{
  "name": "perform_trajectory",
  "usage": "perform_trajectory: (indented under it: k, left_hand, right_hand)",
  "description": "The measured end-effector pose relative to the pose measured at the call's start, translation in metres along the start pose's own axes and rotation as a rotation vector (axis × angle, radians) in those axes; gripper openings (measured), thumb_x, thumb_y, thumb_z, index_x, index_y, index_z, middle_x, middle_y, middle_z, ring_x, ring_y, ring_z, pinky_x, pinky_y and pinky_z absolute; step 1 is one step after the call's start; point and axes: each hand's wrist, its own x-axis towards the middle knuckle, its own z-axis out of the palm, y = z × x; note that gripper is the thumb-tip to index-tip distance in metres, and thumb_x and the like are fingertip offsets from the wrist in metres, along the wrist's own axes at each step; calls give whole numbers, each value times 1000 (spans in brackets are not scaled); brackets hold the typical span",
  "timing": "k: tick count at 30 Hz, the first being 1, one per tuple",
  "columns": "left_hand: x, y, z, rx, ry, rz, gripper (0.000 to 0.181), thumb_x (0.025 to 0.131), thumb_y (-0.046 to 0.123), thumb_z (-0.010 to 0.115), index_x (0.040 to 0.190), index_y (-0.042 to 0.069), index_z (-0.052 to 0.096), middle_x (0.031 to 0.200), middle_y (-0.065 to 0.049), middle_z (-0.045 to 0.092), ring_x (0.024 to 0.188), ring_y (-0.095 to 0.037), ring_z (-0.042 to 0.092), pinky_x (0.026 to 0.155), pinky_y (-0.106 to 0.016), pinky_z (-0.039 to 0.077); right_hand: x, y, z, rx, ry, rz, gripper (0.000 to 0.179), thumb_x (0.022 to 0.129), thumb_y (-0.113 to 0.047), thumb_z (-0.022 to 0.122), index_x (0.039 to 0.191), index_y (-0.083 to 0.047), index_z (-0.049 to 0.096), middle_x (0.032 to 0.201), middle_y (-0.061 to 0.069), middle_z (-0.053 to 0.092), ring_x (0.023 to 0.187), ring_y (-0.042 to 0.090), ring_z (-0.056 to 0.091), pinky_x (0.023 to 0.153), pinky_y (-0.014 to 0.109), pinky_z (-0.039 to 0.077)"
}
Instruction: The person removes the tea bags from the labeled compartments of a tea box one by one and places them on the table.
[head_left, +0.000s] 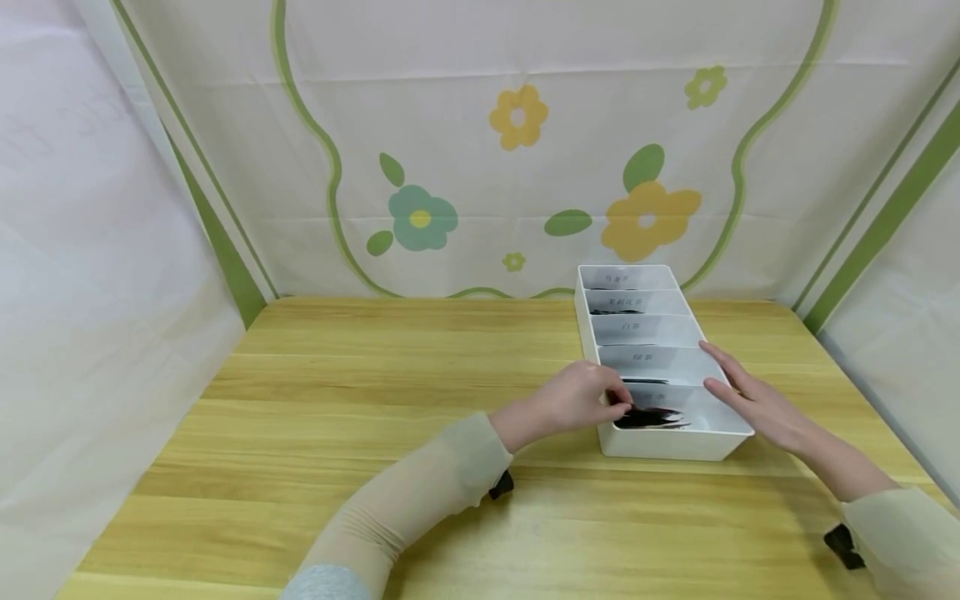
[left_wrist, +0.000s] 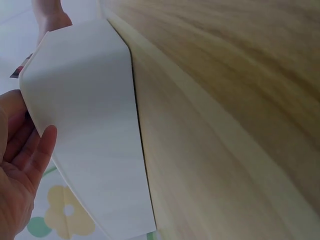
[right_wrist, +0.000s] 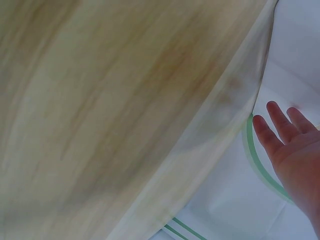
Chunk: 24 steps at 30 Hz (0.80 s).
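Note:
A long white divided box stands at the right of the table. Its front compartment holds dark, reddish-brown flat pieces, shiny and partly hidden; their kind is unclear. My left hand reaches over the box's left rim and pinches the left edge of the dark pieces between thumb and fingers. A dark corner pokes past the rim in the left wrist view. My right hand rests at the right rim with its fingers extended and holds nothing.
Behind the front compartment, several more compartments run toward the back, with printed labels on the white dividers and thin dark items inside some. The wooden table extends left of the box. A flower-patterned cloth hangs behind it.

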Motion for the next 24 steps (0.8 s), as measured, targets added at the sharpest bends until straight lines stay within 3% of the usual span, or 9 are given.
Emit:
perform_trajectory:
  k: [7,15,20,24]
  left_hand:
    - [-3,-3,0,8,136,72,6,89,12,71,90,10,76,85,5,69,74,0,58,73,-8,41]
    - [-5,-3,-3,-24,209,133,5,89,9,71,89,9,75,84,2,69,70,-4,58,67,-9,41]
    - [-8,0,-13,-42,290,207,4,87,5,70,87,6,74,85,-1,70,75,-10,62,69,-10,44]
    - [-11,3,-24,-67,319,228,3,87,4,71,88,4,74,88,-3,70,77,-10,62,67,-8,44]
  right_hand:
    - [0,0,1,7,1,1,62,106,-26,40,158,-23,5,158,25,6,129,63,22,92,76,23]
    - [0,1,2,22,-2,0,62,106,-25,40,158,-23,5,158,25,6,130,62,19,94,76,21]
    - [0,1,2,12,1,0,62,106,-25,39,158,-22,5,157,26,7,128,64,22,91,76,22]
    - [0,0,1,16,-3,5,62,106,-26,39,158,-23,5,157,26,6,129,64,20,92,77,21]
